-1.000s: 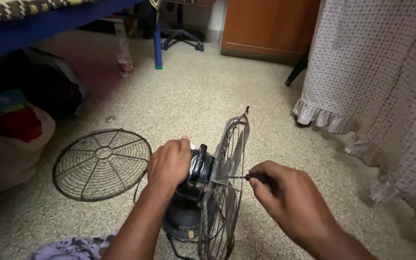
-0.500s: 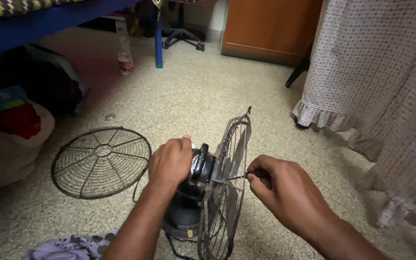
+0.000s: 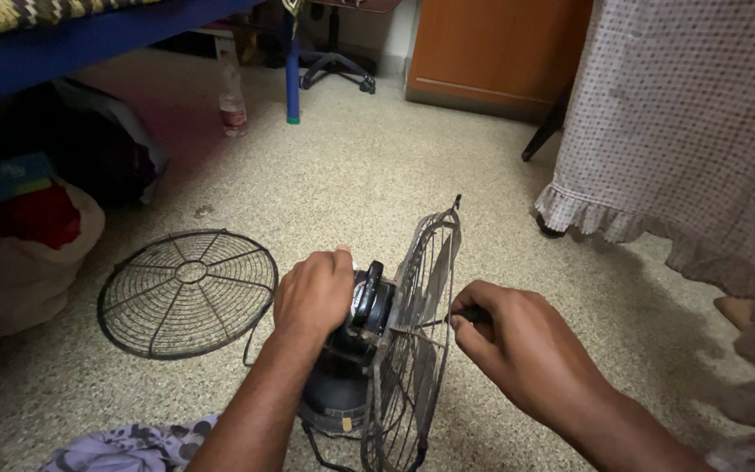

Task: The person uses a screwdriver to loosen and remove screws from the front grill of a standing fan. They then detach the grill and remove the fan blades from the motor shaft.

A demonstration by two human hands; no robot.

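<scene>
left hand (image 3: 312, 297) on fan motor (image 3: 364, 301), screwdriver (image 3: 447, 320) (thin)

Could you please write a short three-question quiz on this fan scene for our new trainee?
1. True or false: the left hand rests on the fan motor.
2. The loose round grille lies on the floor: A) left of the fan, B) right of it?
3. What does the right hand pinch against the upright grille?

Key: 1 true; 2 A; 3 a thin dark tool, seemingly a screwdriver.
</scene>
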